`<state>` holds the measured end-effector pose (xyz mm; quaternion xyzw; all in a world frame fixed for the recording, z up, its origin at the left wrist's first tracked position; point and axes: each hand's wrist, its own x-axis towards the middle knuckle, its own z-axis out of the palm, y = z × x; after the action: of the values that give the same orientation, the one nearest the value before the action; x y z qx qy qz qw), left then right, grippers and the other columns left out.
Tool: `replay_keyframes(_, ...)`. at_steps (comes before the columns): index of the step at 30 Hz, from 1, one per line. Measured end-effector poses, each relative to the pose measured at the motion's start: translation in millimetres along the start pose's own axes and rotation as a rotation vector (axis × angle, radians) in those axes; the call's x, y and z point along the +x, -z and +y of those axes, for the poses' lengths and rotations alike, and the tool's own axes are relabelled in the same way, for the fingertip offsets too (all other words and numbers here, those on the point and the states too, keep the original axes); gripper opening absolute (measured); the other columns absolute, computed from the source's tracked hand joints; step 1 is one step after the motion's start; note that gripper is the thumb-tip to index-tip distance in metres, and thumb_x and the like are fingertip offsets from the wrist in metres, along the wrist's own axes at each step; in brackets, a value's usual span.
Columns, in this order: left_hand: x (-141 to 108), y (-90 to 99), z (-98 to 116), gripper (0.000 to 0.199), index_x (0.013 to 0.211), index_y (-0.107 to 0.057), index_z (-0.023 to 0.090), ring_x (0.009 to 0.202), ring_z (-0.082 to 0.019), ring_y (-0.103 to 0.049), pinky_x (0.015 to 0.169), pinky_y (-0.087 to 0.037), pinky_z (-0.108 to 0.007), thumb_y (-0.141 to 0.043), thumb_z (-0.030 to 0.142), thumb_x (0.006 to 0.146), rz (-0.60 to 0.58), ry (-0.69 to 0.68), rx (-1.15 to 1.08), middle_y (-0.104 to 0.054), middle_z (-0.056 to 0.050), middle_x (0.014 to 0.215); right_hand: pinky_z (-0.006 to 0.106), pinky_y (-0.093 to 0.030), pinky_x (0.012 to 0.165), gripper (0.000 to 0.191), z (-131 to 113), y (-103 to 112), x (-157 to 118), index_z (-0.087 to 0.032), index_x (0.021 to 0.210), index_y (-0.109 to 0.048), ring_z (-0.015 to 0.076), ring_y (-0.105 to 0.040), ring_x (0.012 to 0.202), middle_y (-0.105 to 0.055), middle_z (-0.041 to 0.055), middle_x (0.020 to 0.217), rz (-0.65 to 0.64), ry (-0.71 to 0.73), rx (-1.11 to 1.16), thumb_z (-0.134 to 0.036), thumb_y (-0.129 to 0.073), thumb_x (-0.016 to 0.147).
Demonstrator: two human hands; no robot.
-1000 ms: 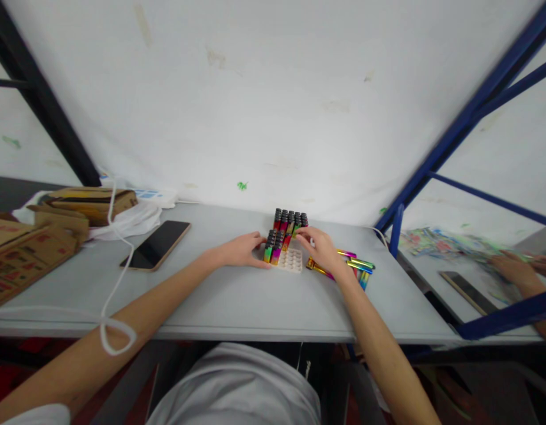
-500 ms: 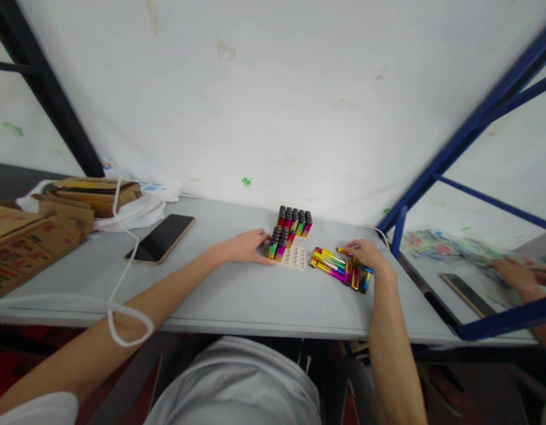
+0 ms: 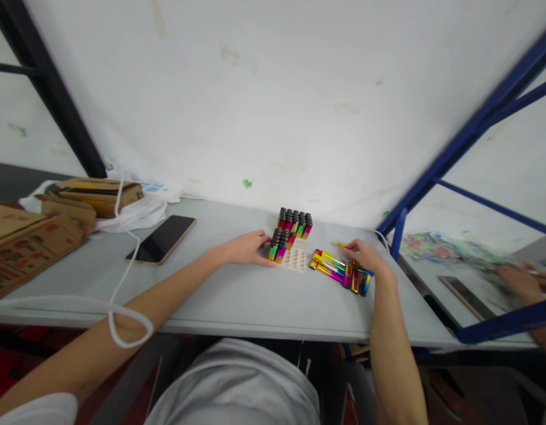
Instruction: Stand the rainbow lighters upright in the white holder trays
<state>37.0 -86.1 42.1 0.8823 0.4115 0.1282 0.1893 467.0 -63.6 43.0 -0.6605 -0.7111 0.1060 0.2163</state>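
Observation:
My left hand (image 3: pixel 248 248) rests on the table with thumb and fingers apart, at the left edge of a white holder with round holes (image 3: pixel 296 258). Upright lighters with black tops (image 3: pixel 278 248) fill its left part, beside my fingertips. Behind them stands another block of upright lighters (image 3: pixel 296 222). My right hand (image 3: pixel 365 255) is closed on a lighter (image 3: pixel 340 244), whose yellow end sticks out past the fingertips; the rest is hidden. Below that hand lies a group of shiny metallic-coloured lighters (image 3: pixel 332 265), on their sides.
A phone (image 3: pixel 162 239) lies to the left, near cardboard boxes (image 3: pixel 38 242) and a white cable (image 3: pixel 122 236). On the right a blue metal frame (image 3: pixel 432 177) separates another table, where a co-worker's hands (image 3: pixel 520 283) move by a second phone (image 3: pixel 466 297).
My right hand has drawn the lighter slightly away from the pile, its yellow end now pointing up and left. My left hand stays in place.

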Motion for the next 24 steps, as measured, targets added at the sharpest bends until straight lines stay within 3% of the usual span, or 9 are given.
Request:
replay_keyframes(5,0,-0.1,0,0.066,0.108,-0.069,0.020,0.093,-0.028,-0.063,0.083,-0.049,-0.035,-0.072,0.078,0.077,0.007,-0.014,-0.002,-0.062,-0.008,0.102,0.033,-0.048,0.066,0.052,-31,-1,-1,-0.019,0.110,-0.072,0.0199,-0.062,0.064,-0.075,0.0058,0.077,0.177,0.169,0.326,-0.066,-0.062,0.092)
replay_keyframes(9,0,-1.1,0,0.070,0.110,-0.070,0.019,0.093,-0.028,-0.063,0.083,-0.049,-0.035,-0.073,0.079,0.075,0.026,0.007,-0.001,-0.063,-0.009,0.103,0.032,-0.045,0.064,0.057,-64,-15,0,-0.017,0.101,-0.077,0.0181,-0.056,0.066,-0.073,0.0074,0.081,0.319,0.201,0.491,-0.071,-0.073,0.081)
replay_keyframes(13,0,-1.6,-1,0.069,0.112,-0.070,0.018,0.093,-0.028,-0.063,0.083,-0.049,-0.034,-0.073,0.078,0.076,0.025,0.010,0.008,-0.062,-0.009,0.104,0.030,-0.046,0.062,0.052,-94,-32,-4,-0.020,0.091,-0.074,0.0152,-0.053,0.065,-0.067,0.0023,0.075,0.204,0.103,0.985,-0.068,-0.082,0.074)
replay_keyframes(16,0,-1.6,-3,0.068,0.111,-0.070,0.019,0.092,-0.027,-0.063,0.083,-0.049,-0.034,-0.074,0.077,0.076,0.019,0.003,0.001,-0.063,-0.008,0.103,0.029,-0.050,0.066,0.052,-113,-40,-10,-0.022,0.079,-0.067,0.0164,-0.059,0.073,-0.065,0.0015,0.078,0.033,0.057,1.267,-0.070,-0.083,0.073)
replay_keyframes(20,0,-1.5,-4,0.068,0.112,-0.070,0.020,0.091,-0.027,-0.063,0.082,-0.050,-0.034,-0.074,0.076,0.075,0.023,-0.001,-0.005,-0.063,-0.007,0.102,0.029,-0.050,0.062,0.053,-130,-52,-17,-0.022,0.083,-0.065,0.0161,-0.058,0.068,-0.061,-0.0006,0.075,-0.204,0.086,1.325,-0.073,-0.080,0.076)
replay_keyframes(24,0,-1.0,-3,0.069,0.112,-0.070,0.019,0.089,-0.026,-0.063,0.081,-0.050,-0.034,-0.074,0.077,0.075,0.023,0.003,-0.009,-0.063,-0.007,0.101,0.024,-0.029,0.046,0.056,-137,-65,-19,-0.023,0.090,-0.063,0.0091,-0.031,0.048,-0.037,-0.0096,0.060,-0.251,0.062,1.262,-0.075,-0.080,0.076)
